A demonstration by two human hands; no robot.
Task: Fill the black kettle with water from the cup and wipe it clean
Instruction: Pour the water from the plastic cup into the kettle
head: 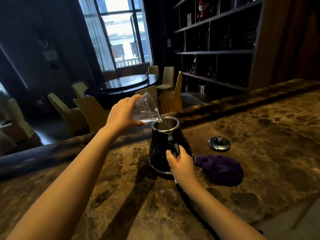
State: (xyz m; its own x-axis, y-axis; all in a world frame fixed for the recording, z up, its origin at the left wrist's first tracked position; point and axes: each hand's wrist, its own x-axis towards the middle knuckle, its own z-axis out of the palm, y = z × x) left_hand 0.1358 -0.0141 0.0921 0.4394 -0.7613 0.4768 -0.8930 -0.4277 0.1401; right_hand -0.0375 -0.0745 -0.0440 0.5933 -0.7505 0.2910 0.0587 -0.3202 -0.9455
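Lid (219, 143) and purple cloth (220, 168) beside kettle (160, 149).

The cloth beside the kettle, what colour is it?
Dark purple cloth, clearest in the head view.

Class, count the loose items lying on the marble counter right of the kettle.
2: the kettle's lid, farther back, and the purple cloth, nearer, beside the kettle. None seems hidden.
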